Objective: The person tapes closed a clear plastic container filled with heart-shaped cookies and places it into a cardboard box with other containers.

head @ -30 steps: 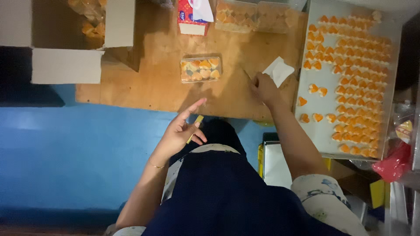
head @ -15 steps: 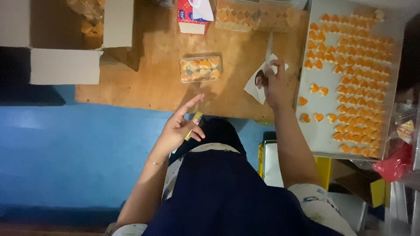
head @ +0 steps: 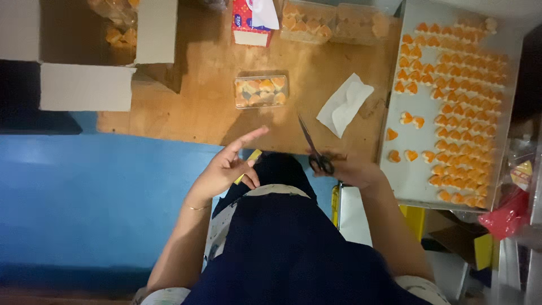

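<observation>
Black scissors (head: 316,148) in right hand (head: 353,169) grip, blades fwd toward napkin (head: 344,104).
</observation>
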